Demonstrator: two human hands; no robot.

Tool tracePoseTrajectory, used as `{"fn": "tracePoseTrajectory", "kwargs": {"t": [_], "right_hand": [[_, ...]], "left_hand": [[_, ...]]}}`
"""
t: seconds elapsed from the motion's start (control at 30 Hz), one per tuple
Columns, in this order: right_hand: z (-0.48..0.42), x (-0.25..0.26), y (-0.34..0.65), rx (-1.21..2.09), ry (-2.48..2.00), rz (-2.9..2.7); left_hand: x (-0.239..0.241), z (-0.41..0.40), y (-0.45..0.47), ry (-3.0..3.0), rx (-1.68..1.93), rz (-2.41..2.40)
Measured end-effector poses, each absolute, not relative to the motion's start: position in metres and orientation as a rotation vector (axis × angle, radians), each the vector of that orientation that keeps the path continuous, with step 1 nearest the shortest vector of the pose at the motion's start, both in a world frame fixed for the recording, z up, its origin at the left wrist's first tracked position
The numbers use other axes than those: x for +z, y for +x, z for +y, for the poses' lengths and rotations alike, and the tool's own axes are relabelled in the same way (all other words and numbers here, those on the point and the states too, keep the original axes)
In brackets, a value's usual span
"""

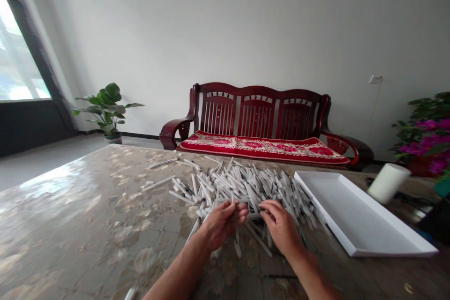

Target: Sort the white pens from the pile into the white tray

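A loose heap of slim white pens [232,180], some with dark ends, spreads over the table in front of me. My left hand [225,222] is at the near side of the heap, palm turned up, its thumb and fingers closed on a white pen [236,229] that points down toward me. Just to the right, my right hand [279,225] reaches over the heap's near edge with thumb and fingertips drawn together. Whatever sits between those fingertips is too small and blurred to name.
A shallow white box lid or tray [372,215] stands right of the heap. Beyond it is a white cylinder [389,183], perhaps a paper roll. The patterned tablecloth [87,225] covers the table. Behind are a wooden bench [258,115] and a potted plant [110,108].
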State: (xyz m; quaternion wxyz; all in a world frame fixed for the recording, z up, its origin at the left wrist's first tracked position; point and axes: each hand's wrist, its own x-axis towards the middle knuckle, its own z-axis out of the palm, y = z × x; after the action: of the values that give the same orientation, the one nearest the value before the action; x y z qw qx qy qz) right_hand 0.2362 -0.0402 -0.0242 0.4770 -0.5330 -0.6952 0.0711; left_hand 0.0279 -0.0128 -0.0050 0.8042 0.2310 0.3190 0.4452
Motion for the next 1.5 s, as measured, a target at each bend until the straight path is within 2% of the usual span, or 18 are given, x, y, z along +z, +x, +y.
{"fn": "tracePoseTrajectory", "kwargs": {"t": [0.1,0.3,0.67,0.9,1.17,1.5], "right_hand": [[-0.049,-0.015,0.23,0.104,-1.358,-1.764],[-0.068,0.003,0.208,0.262,-1.399,-2.003],[-0.064,-0.014,0.196,0.239,-1.505,-1.959],[-0.053,-0.015,0.218,0.229,-1.376,-1.547],[-0.052,-0.013,0.223,0.56,-1.266,-1.082],[-0.055,-0.007,0.222,0.58,-1.23,-0.988]], "left_hand": [[-0.006,-0.014,0.032,0.437,1.057,0.668],[-0.009,-0.016,0.035,0.462,1.17,0.682],[-0.009,-0.02,0.043,0.555,1.224,0.715],[-0.01,-0.017,0.037,0.616,1.27,0.793],[-0.018,-0.016,0.041,0.724,1.142,0.839],[-0.014,-0.018,0.041,0.716,1.129,0.864]]}}
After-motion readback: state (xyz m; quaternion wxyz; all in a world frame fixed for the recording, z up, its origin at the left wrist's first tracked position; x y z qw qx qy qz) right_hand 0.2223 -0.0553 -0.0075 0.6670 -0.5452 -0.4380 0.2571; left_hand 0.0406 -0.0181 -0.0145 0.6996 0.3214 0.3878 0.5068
